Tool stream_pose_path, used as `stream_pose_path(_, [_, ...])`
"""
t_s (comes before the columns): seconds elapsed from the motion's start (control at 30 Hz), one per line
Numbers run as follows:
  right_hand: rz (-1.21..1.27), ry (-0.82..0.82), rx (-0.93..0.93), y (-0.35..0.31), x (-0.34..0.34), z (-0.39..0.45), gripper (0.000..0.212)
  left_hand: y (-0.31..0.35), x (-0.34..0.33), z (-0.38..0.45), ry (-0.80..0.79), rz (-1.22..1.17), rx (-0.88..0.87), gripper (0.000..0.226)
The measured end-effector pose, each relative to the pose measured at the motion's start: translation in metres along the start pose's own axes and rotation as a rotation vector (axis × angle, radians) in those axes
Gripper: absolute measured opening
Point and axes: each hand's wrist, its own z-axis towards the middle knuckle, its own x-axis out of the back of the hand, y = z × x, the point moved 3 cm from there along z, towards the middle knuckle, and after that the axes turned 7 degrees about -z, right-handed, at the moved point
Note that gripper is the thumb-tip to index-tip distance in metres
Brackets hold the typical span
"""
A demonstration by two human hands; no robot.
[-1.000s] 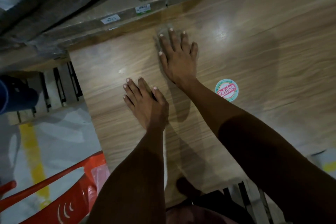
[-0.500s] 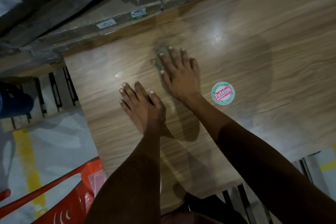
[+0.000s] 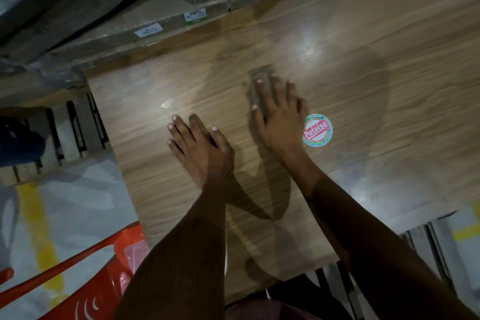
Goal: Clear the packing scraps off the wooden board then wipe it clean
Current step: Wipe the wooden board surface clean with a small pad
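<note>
Wooden board (image 3: 363, 65) — one cloth (image 3: 259, 78) pressed under flat right hand (image 3: 279, 119); left hand (image 3: 200, 148) flat, empty.

Left hand (image 3: 200, 148): flat, palm down, fingers (image 3: 181, 127) straight, forearm extended. Right hand (image 3: 279, 117): flat, palm down, fingers straight, forearm extended.

Dim overall, lit from above. Bright glare patch on the wooden board (image 3: 310, 43); smaller glint nearer the left edge. Broad rounded shadow (likely the head) across the board centre, plus forearm shadows. Motion blur on the right hand (image 3: 279, 117). Wide-angle bending toward edges; dark corners lacking detail.
</note>
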Motion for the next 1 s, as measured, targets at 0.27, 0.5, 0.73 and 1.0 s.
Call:
stream_pose_path(0.27, [0.038,-0.057,0.034,-0.034,-0.007,-0.043,0.063,-0.003,0.001,0.000,0.007,0.010,0.002,0.058])
stream_pose_path(0.5, [-0.008,-0.067,-0.166,0.029,0.001,-0.060,0.062,0.002,0.002,-0.001,0.014,-0.004,-0.007,0.058])
stream_pose_path(0.73, [-0.006,-0.096,0.080,0.000,-0.004,-0.099,0.066,-0.003,0.000,-0.003,0.048,-0.023,-0.028,0.057])
stream_pose_path(1.0, [0.020,-0.045,-0.307,0.041,-0.003,-0.102,0.061,0.000,-0.003,0.000,0.026,0.026,-0.018,0.060])
